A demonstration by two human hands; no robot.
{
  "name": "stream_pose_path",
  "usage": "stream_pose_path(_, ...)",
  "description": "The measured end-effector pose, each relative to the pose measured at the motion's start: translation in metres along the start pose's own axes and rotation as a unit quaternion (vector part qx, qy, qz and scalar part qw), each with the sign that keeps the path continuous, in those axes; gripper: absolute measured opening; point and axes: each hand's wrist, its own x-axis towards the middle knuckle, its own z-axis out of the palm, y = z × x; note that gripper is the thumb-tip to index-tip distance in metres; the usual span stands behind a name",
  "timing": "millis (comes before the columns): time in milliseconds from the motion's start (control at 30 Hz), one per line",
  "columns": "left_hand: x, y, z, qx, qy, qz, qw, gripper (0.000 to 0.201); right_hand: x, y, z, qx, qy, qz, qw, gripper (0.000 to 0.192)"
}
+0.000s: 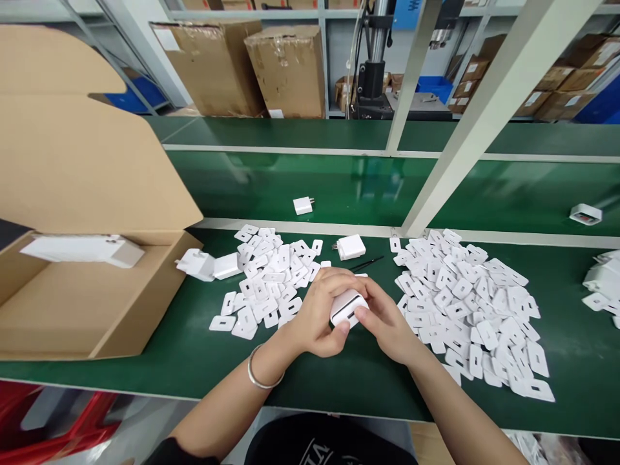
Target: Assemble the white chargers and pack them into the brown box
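Observation:
Between both hands, over the front of the green table, is a small white charger-like block (347, 307) with a dark slit across the face toward me. My left hand (323, 313) wraps round its left side, fingers over the top. From the right, my right hand (387, 320) grips it, its thumb pressed near the slit. Just beyond the hands lie black tweezers (367, 264) and a white plug charger (351, 247). White slotted plates form a left pile (271, 278) and a larger right pile (472, 303).
An open cardboard box (159, 294) stands at the left, with white pieces inside. Two white chargers (195, 264) sit beside it. Another charger (303, 205) lies farther back. A slanted metal post (450, 168) rises behind the right pile. More white parts (605, 278) lie far right.

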Motion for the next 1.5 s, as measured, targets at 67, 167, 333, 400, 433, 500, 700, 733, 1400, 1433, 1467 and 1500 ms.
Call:
stream_pose_path(67,0.001,0.001,-0.001,0.065,0.021,-0.017,0.998,0.047,0.001,-0.001,0.0,-0.01,0.028,-0.019,0.999,0.034)
stream_pose_path(167,0.0,0.004,-0.005,0.155,0.017,-0.078,0.985,0.05,0.001,-0.001,-0.001,-0.019,0.08,-0.051,0.995,0.036)
stream_pose_path(333,-0.01,0.009,-0.006,0.044,-0.086,-0.174,0.98,0.047,-0.001,0.006,-0.004,-0.105,0.117,-0.086,0.984,0.036)
stream_pose_path(400,-0.014,0.01,-0.004,-0.006,-0.063,-0.203,0.977,0.045,-0.002,0.006,-0.007,-0.189,0.148,-0.121,0.963,0.041)
stream_pose_path(433,-0.015,0.01,-0.003,-0.021,-0.05,-0.216,0.975,0.044,-0.002,0.005,-0.008,-0.232,0.166,-0.151,0.946,0.044)
stream_pose_path(500,-0.017,0.01,-0.002,-0.038,-0.033,-0.236,0.97,0.045,-0.002,0.001,-0.011,-0.301,0.179,-0.215,0.911,0.046)
stream_pose_path(700,-0.017,0.012,-0.004,-0.061,-0.024,-0.267,0.961,0.048,0.0,-0.012,-0.013,-0.365,0.127,-0.29,0.876,0.03)
stream_pose_path(733,-0.017,0.013,-0.003,-0.065,-0.024,-0.272,0.96,0.048,0.0,-0.012,-0.012,-0.365,0.123,-0.298,0.873,0.033)
stream_pose_path(1400,-0.015,0.009,-0.004,-0.037,-0.032,-0.277,0.96,0.064,-0.002,-0.007,-0.009,-0.381,0.099,-0.265,0.88,0.035)
stream_pose_path(1433,-0.014,0.009,-0.004,-0.034,-0.03,-0.276,0.96,0.065,-0.001,-0.007,-0.009,-0.374,0.094,-0.263,0.884,0.036)
stream_pose_path(1467,-0.014,0.009,-0.005,-0.03,-0.029,-0.274,0.961,0.066,-0.001,-0.008,-0.008,-0.364,0.09,-0.257,0.891,0.036)
stream_pose_path(1500,-0.014,0.009,-0.005,-0.027,-0.028,-0.274,0.961,0.065,-0.001,-0.008,-0.008,-0.351,0.088,-0.245,0.9,0.035)
